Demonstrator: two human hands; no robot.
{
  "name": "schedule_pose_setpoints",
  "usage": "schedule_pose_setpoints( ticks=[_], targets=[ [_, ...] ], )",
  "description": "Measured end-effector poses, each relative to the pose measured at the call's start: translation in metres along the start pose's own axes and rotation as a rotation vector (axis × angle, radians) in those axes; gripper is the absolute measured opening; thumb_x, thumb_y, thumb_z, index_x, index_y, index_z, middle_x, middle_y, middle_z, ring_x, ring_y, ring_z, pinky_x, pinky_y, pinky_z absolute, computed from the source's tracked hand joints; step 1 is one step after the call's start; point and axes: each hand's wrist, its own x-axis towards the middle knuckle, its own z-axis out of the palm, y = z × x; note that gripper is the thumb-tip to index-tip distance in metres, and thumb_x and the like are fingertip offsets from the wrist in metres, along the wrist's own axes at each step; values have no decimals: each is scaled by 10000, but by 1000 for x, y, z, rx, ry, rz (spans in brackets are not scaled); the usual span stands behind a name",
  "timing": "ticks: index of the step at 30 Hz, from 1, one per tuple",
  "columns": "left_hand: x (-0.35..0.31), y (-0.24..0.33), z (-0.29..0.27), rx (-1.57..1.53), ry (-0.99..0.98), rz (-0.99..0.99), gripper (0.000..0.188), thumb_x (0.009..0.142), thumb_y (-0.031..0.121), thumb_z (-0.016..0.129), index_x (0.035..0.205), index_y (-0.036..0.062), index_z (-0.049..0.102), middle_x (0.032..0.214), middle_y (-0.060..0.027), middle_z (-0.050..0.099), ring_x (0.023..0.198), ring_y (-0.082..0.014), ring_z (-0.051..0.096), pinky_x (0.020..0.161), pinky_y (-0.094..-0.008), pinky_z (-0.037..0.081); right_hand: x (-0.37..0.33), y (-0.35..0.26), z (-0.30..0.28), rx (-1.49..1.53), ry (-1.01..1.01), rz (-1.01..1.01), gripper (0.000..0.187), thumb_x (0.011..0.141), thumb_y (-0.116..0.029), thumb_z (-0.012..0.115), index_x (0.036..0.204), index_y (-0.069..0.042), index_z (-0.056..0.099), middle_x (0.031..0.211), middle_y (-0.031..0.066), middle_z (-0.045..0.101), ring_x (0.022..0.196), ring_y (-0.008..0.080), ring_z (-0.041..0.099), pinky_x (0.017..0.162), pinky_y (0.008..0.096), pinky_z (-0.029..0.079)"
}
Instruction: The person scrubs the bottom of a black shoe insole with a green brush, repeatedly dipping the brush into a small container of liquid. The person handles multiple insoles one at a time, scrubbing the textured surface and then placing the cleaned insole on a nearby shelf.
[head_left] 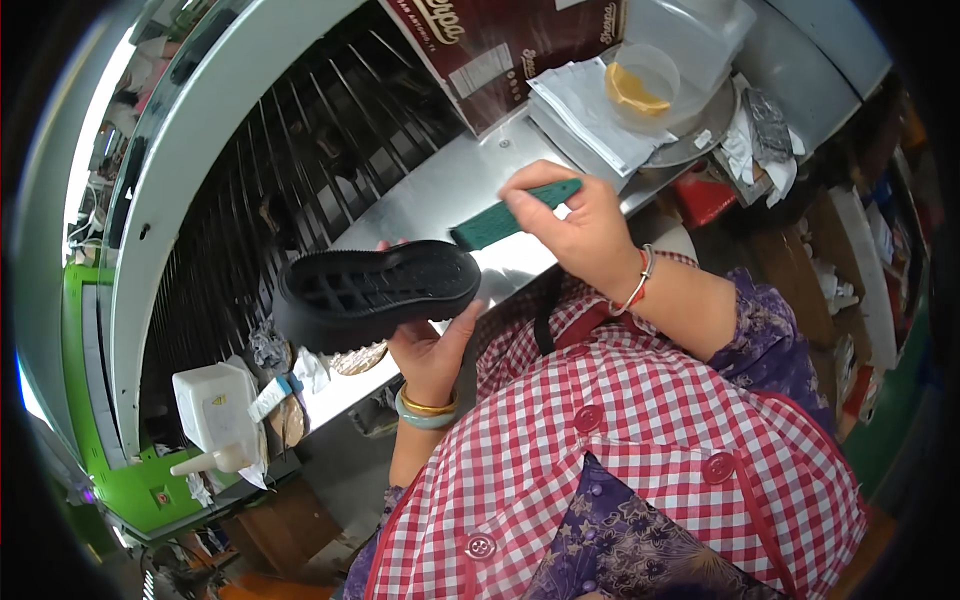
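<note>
My left hand (pixel 436 352) grips a black shoe sole (pixel 375 290) from beneath and behind, its hollow, ribbed inner side turned up toward me. In my right hand (pixel 585 228) is a flat green brush (pixel 508 217), pinched between thumb and fingers. The brush's dark tip is close to the right end of the sole's rim; I cannot tell whether it touches. Both things are held up over a metal ledge (pixel 415 195).
Black slats or rollers (pixel 230 220) run along the far left. A dark red carton (pixel 490 60) stands at the back, with white sheets (pixel 590 110) and a clear cup holding something yellow (pixel 640 85) to its right. At lower left sits a white plastic bottle (pixel 215 410).
</note>
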Motion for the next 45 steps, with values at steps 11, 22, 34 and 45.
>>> schedule_pose_setpoints(
  ticks=[11, 22, 34, 45],
  targets=[
    [5, -13, -11, 722, -174, 266, 793, 663, 59, 779, 1343, 28, 372, 1415, -170, 306, 1292, -275, 348, 1041, -364, 318, 7, 15, -18, 30, -58, 279, 129, 816, -149, 585, 780, -31, 621, 623, 23, 574, 539, 73, 534, 506, 232, 425],
    [-19, -19, -16, -1538, 7, -961, 736, 888, 609, 319, 1263, -8, 464, 1050, -286, 577, 819, -353, 618, 680, -471, 537, 24, -20, -5, 326, -486, 351, 186, 857, -87, 632, 1024, -10, 653, 931, 48, 654, 809, 99, 612, 721, 222, 484],
    [-28, -28, -31, -1604, 42, -865, 682, 887, 568, 372, 1262, 6, 468, 1088, -300, 559, 878, -360, 619, 703, -476, 519, 12, 17, 14, 165, -337, 323, 151, 821, -69, 657, 964, -37, 692, 918, 71, 650, 846, 127, 596, 770, 238, 464],
    [-29, -11, -32, -1532, 136, -851, 739, 886, 579, 407, 1309, -26, 401, 1142, -361, 485, 876, -383, 609, 789, -490, 529, 22, 36, -7, 98, -346, 252, 174, 845, -132, 647, 957, -2, 674, 824, 38, 668, 746, 69, 574, 689, 212, 463]
  ],
)
